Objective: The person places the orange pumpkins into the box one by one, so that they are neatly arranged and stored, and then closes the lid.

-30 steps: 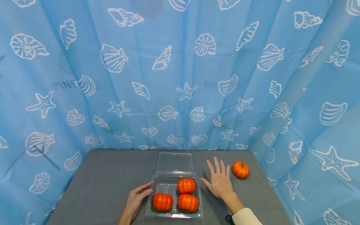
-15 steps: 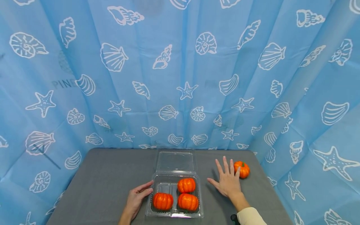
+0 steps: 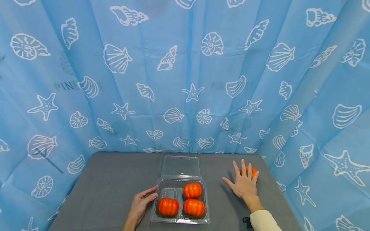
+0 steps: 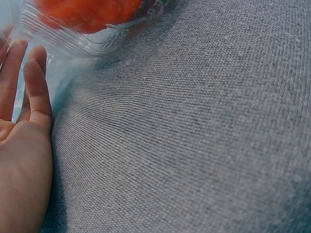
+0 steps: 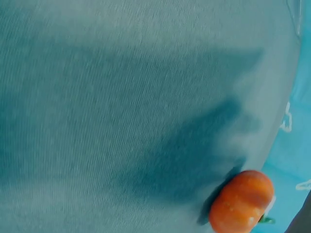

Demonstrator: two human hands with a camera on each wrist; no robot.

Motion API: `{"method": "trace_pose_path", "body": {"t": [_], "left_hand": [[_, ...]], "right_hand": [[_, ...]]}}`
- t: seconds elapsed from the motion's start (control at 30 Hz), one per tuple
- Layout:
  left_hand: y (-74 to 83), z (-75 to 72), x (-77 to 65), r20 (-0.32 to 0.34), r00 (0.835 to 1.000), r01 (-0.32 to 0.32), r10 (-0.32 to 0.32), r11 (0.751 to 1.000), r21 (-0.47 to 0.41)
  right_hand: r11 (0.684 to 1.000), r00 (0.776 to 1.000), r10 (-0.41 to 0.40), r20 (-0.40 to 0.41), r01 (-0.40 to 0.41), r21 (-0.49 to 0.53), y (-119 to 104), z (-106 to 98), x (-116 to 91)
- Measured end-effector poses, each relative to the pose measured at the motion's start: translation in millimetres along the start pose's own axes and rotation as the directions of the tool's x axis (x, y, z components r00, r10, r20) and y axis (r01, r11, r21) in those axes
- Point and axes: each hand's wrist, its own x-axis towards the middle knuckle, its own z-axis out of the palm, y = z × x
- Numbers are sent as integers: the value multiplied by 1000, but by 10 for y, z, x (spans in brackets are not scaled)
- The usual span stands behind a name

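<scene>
A clear plastic clamshell container (image 3: pixel 169 220) lies with its lid (image 3: pixel 181 165) folded back. Inside are three small orange pumpkins: one at the front left (image 3: pixel 168 206), one at the front right (image 3: pixel 194 207), one at the back right (image 3: pixel 192 190). My left hand (image 3: pixel 140 205) rests its fingertips against the container's left side, fingers fairly straight; in the left wrist view those fingers (image 4: pixel 38 92) lie by its clear wall. My right hand (image 3: pixel 245 184) hovers, fingers spread, over another pumpkin (image 5: pixel 243 201), partly hiding it in the head view. Whether they touch I cannot tell.
The grey cloth-covered table (image 3: pixel 115 179) stretches to both sides of the container. Behind and beside it hangs a blue curtain (image 3: pixel 185 77) with white shell and starfish prints. A cream sleeve (image 3: pixel 263 220) covers the right forearm.
My right hand has moved rightward from beside the container to over the lone pumpkin, which it now partly covers. The left hand and the container have stayed in place.
</scene>
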Motion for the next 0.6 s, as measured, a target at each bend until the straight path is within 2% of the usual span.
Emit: {"method": "trace_pose_path", "body": {"t": [0.27, 0.6], "left_hand": [[16, 0, 15, 3, 1000, 5, -5, 999, 35], [-10, -13, 8, 10, 1000, 5, -5, 1000, 14]], "right_hand": [[1000, 1000, 22, 10, -22, 18, 211, -140, 54], [999, 999, 39, 37, -40, 19, 519, -201, 108]]}}
